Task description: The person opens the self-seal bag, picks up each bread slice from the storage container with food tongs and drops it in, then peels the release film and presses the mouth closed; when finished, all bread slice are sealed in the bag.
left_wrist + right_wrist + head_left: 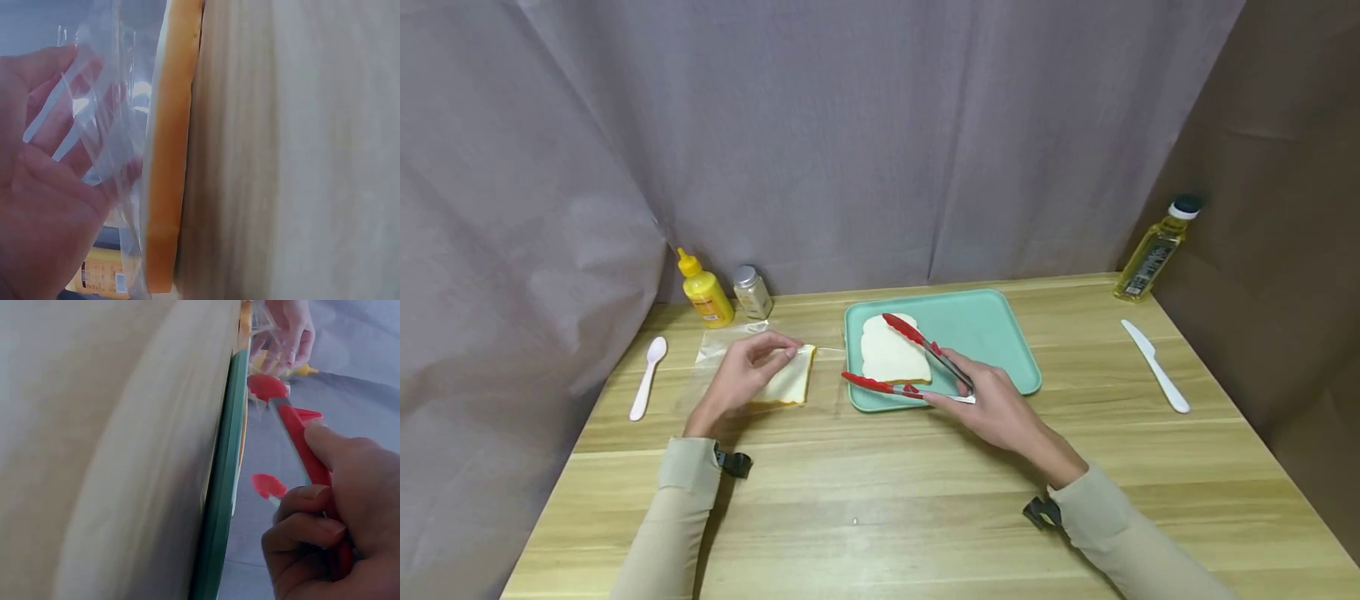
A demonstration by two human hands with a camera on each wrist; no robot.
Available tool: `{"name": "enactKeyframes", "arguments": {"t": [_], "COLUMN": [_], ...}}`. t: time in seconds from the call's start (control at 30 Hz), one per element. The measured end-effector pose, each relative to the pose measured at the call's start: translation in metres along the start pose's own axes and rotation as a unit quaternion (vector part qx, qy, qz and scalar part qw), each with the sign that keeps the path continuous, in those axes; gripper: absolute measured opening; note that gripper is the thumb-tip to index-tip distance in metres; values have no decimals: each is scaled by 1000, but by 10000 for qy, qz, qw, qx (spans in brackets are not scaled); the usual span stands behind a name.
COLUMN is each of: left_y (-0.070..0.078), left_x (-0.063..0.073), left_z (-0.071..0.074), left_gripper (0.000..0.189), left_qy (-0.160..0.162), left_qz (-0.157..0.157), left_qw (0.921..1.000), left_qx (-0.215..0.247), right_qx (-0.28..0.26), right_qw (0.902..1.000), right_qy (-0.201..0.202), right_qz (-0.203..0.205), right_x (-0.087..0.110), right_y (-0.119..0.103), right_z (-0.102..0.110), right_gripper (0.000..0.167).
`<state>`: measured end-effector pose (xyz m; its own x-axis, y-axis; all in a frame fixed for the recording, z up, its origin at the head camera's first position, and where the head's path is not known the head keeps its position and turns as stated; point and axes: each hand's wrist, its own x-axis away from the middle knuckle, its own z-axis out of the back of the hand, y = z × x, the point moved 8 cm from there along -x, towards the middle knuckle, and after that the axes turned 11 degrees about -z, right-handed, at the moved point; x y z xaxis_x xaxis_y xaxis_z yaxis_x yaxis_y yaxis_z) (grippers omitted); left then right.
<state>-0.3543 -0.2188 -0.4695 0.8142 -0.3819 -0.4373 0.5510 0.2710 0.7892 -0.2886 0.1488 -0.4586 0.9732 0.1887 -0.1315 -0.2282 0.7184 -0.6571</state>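
My left hand (751, 367) pinches the clear film of a plastic bag (128, 75) between thumb and fingertips. Under that hand a slice of bread (792, 385) lies flat within the bag, its orange-brown crust (169, 156) facing the left wrist camera. With curled fingers my right hand (992, 404) grips a pair of red-tipped tongs (300, 434), whose arms are spread wide with nothing between the tips. The tongs hang over the left part of a green tray (970, 321). On that tray rests another bread slice (891, 354), partly covered by one tong arm in the head view.
A white spoon (646, 379) lies at the left. Behind the bag stand a yellow squeeze bottle (707, 298) and a silver-capped jar (752, 293). At the right are a white knife (1156, 367) and an oil bottle (1152, 254). Grey curtain (865, 142) closes off the back.
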Motion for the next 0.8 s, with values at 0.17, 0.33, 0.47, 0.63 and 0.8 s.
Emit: {"name": "enactKeyframes", "arguments": {"t": [0.17, 0.33, 0.47, 0.63, 0.8], "left_y": [5, 6, 3, -2, 3], "left_x": [1, 8, 14, 15, 11], "left_z": [6, 18, 26, 28, 25], "left_gripper": [21, 22, 21, 19, 19], "left_qy": [88, 226, 320, 336, 192], "left_qz": [65, 223, 274, 308, 94], "left_qw": [9997, 9988, 9982, 9982, 9981], "left_qx": [-218, -377, -438, -389, -584], "right_qx": [235, 392, 516, 566, 582], "right_qw": [9996, 9989, 9977, 9946, 9907], "right_qy": [126, 234, 322, 352, 68], "right_qz": [-37, -140, -299, -796, -1224], "right_x": [6, 14, 20, 25, 28], "right_y": [2, 7, 19, 40, 52], "right_z": [3, 10, 20, 30, 30], "right_gripper": [82, 84, 82, 82, 95]}}
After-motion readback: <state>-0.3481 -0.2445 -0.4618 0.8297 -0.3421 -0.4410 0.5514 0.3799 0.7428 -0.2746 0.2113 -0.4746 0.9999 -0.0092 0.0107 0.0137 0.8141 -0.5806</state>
